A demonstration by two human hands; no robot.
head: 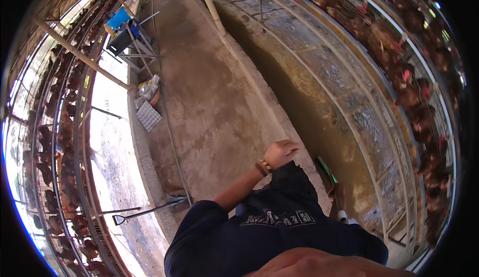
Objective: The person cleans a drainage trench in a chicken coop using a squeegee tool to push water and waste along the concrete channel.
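Observation:
My left hand point(282, 152), with beaded bracelets at the wrist, is held in front of my dark shirt point(284, 206). Its fingers are loosely curled; I see no object in it, but the inside of the palm is hidden. Beneath it lie the concrete walkway point(209, 101) and a raised concrete curb point(258, 86). My right hand is out of view. Bare skin crosses the bottom edge, too close to tell which part of me it is. A green-edged object point(327, 169) shows past the curb, partly hidden by my body.
Caged brown hens point(411, 90) line both sides. Murky water fills a channel point(299, 116) right of the curb. Along the left stand a bamboo post point(84, 54), a blue container point(119, 18), a dark crate point(120, 42), plastic bags point(149, 87), an egg tray point(149, 116) and a D-handled tool point(119, 220).

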